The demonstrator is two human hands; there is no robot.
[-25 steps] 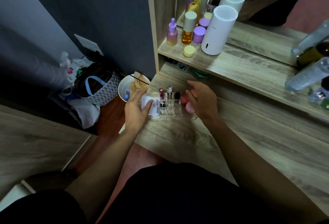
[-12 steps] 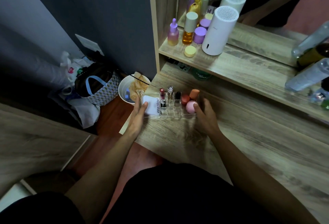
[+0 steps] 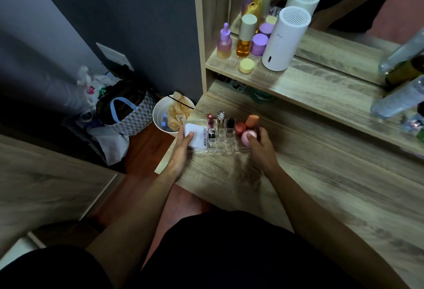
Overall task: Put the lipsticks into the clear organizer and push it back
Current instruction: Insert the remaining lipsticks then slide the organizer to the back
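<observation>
The clear organizer [image 3: 226, 143] stands on the wooden desk near its left edge. Several lipsticks [image 3: 220, 120] stand upright in its middle slots. A white box [image 3: 197, 137] fills its left compartment, and red, orange and pink sponges [image 3: 246, 137] sit in its right end. My left hand [image 3: 181, 151] grips the organizer's left end, thumb on the white box. My right hand [image 3: 261, 148] grips the right end, thumb against the pink sponge.
A shelf [image 3: 321, 84] above the desk carries purple and amber bottles [image 3: 245, 38], a yellow jar and a white cylinder [image 3: 286, 38] before a mirror. Clear bottles [image 3: 397, 102] lie at the right. A white bin [image 3: 169, 114] and bags [image 3: 128, 114] stand on the floor, left.
My right hand has drawn back from over the sponges to the organizer's right end. My left hand has slid down along the left end. The organizer sits slightly farther back on the desk.
</observation>
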